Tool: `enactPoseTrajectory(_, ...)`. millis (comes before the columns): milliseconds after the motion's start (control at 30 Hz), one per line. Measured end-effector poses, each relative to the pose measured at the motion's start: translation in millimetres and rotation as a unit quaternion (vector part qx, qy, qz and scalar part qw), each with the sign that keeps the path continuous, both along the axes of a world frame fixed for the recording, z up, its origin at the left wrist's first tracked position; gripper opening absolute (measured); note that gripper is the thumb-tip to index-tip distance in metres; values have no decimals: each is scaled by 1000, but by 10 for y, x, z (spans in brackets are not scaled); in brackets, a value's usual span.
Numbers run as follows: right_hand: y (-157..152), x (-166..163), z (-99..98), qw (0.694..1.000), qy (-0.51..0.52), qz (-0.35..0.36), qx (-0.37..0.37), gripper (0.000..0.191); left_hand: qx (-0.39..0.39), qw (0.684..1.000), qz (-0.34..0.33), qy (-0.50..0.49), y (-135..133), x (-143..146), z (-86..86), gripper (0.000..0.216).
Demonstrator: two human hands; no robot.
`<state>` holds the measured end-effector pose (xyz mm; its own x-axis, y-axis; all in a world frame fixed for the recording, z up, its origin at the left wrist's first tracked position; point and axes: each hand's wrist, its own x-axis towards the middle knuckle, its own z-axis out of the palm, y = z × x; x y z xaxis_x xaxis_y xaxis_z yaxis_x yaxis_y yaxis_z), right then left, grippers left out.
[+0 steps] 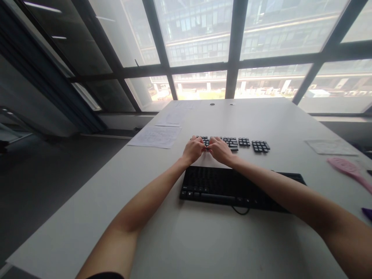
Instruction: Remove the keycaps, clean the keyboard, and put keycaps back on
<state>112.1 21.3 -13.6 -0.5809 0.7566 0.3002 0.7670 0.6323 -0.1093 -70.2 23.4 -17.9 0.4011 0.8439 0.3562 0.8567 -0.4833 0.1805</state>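
Note:
A black keyboard [232, 188] lies on the white table [203, 240] in front of me, turned so its space bar faces me. Beyond it, several loose black keycaps [244, 142] are laid out in neat groups. Both my arms reach over the keyboard. My left hand [193, 150] and my right hand [220, 150] meet over the left group of keycaps, fingers curled and pinched together on a small dark keycap [207, 148] between them.
Printed paper sheets [157, 136] lie at the table's left far edge. A clear sheet [331, 147], a pink brush [350, 170] and a purple item [367, 213] are at the right. Large windows stand behind the table; floor drops away on the left.

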Motion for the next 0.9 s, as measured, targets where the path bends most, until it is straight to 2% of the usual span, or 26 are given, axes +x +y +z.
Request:
enactPoseTrajectory(300, 21, -70, 20, 1000, -1, 14, 2, 21, -22, 999, -7, -23, -68, -75, 32, 15)
enactPoseTrajectory(467, 7, -113, 73, 1000, 2, 21, 9, 19, -22, 998, 11, -55, -185, -146, 127, 7)
enactPoseTrajectory(567, -90, -76, 131, 999, 37, 20, 11, 17, -27, 994, 12, -104, -419, -164, 243, 7)
enactPoseTrajectory(633, -217, -11, 177, 995, 95, 20, -3, 14, -58, 984, -10, -170, -659, -146, 324, 10)
enactPoseTrajectory(767, -620, 184, 244, 976, 199, 9, -88, 7, -158, 955, -73, -240, -1192, -46, 415, 9)
enactPoseTrajectory(900, -1080, 390, 180, 957, 233, 18, -174, 5, -200, 943, -108, -243, -1520, 66, 370, 7)
